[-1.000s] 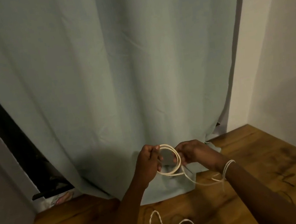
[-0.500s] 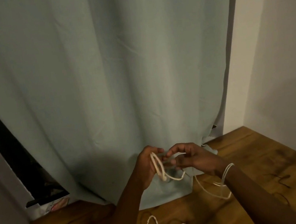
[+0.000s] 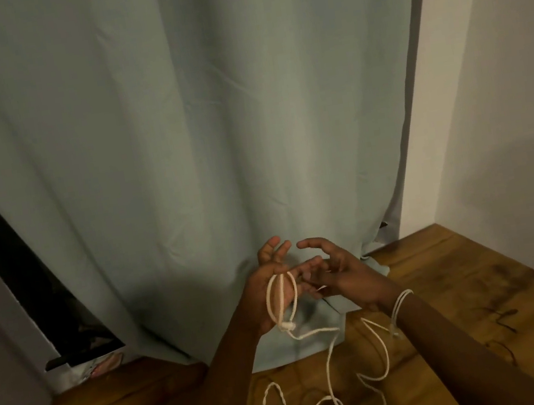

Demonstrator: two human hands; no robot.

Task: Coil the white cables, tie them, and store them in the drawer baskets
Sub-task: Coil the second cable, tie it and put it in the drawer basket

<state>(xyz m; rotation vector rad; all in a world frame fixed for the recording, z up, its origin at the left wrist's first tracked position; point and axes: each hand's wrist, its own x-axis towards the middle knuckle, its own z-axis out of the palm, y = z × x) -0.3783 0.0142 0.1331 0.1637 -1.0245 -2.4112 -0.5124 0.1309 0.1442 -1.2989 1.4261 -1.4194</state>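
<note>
Left hand (image 3: 273, 288) spread open, a few turns of white cable (image 3: 281, 299) wrapped round the palm, used as a spool. Right hand (image 3: 337, 273), fingers loosely curled, seems to pinch the cable's end; can't tell for sure. Loose cable trails over the wood floor (image 3: 480, 292). No drawer baskets visible.

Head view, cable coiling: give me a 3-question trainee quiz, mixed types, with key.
1. True or false: the thin white cable is looped around the left hand.
2. Multiple choice: the cable's loose tail lies on A) the brown wooden floor, B) a table, C) a basket.
3. Fill in: a white strand is wrapped around the right ____.

Key: 1 true; 2 A; 3 wrist. The right hand hovers beside the loops, in front of the pale green curtain.
</note>
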